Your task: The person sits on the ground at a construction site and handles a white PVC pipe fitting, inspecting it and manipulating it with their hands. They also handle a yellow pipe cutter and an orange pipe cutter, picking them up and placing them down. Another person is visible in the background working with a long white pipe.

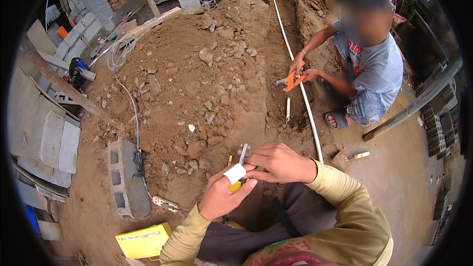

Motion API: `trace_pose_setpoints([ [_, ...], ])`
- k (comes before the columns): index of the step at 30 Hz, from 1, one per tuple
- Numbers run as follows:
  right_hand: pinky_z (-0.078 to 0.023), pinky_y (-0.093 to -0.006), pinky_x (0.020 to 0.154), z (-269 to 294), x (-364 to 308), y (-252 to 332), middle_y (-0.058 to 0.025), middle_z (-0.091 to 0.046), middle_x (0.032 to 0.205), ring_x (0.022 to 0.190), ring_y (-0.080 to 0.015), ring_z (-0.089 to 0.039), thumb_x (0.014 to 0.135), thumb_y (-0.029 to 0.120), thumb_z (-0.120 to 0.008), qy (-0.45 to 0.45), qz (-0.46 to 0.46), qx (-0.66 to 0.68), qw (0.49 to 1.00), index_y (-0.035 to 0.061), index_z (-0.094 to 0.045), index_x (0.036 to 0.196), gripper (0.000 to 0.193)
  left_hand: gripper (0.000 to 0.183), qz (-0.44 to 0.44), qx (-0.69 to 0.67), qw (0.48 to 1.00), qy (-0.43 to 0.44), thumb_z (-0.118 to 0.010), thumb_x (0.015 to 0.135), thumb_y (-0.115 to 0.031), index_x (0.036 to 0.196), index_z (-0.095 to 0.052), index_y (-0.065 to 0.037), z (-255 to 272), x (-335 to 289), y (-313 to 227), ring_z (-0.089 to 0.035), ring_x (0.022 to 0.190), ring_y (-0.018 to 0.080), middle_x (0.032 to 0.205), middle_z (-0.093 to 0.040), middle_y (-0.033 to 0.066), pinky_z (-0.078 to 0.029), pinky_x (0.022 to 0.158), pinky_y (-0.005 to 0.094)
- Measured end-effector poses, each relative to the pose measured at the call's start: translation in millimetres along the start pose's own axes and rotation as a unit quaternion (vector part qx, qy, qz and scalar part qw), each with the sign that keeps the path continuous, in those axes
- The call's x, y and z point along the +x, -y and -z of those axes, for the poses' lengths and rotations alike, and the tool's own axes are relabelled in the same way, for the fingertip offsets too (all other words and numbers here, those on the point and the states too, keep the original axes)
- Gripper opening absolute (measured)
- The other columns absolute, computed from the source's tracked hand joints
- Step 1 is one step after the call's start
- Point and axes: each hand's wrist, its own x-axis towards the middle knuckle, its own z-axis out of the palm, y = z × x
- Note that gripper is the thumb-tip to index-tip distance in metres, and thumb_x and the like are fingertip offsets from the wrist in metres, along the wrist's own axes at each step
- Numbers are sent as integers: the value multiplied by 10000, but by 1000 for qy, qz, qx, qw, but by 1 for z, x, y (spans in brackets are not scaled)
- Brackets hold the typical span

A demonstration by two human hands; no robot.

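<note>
My left hand [222, 196] is closed around a short white plastic piece [235, 173] that looks like a pipe fitting. A yellow object [234, 186] shows under it, mostly covered by my fingers. Just beyond the fitting sticks up a narrow grey-metal piece [243, 153]; what it belongs to is hidden. My right hand [278, 163] is bent over from the right, fingertips pinched together against the fitting and the metal piece. What exactly those fingers hold cannot be seen.
At the upper right a squatting person [367, 64] holds orange pipe cutters [294, 80] beside a long white pipe [308, 108] along a trench. A short pipe stub [288, 109] stands there. Leftward are a hollow block [129, 180], power strip [165, 203], yellow folder [145, 241] and rubble [197, 149].
</note>
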Motion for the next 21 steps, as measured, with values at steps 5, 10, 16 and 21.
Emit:
trace_pose_setpoints([
  [5, -476, -404, 582, -2, -2, 1, -103, -573, 704, 652, -310, -601, 845, 228, -720, -14, -7, -15, 1000, 48, -634, 864, 200, 285, 23, -32, 999, -4, -701, 886, -112, 1135, -652, 19, 2, -2, -2, -692, 884, 176, 979, -709, 102, -538, 794, 297],
  [10, -466, -411, 559, -6, -3, -2, -108, -549, 667, 623, -314, -592, 859, 229, -709, -29, 7, -8, 1000, 48, -612, 818, 209, 277, 33, -22, 999, -5, -701, 881, -92, 1132, -660, 17, 2, -3, -1, -705, 901, 184, 980, -721, 120, -540, 808, 296],
  [16, -451, -404, 518, 3, -7, -2, -88, -547, 669, 576, -300, -578, 858, 244, -720, -30, -14, -23, 999, 60, -564, 773, 256, 258, 6, 20, 999, -40, -711, 864, -74, 1103, -677, 15, -1, -2, 5, -711, 864, 190, 961, -724, 126, -549, 773, 302],
  [21, -472, -368, 537, 5, -6, 5, -70, -559, 706, 602, -283, -598, 828, 191, -757, -94, -20, 56, 994, 67, -543, 805, 248, 250, 12, -10, 999, -50, -716, 853, -54, 1091, -682, 14, -5, -2, 5, -711, 844, 186, 948, -726, 123, -551, 759, 301],
])
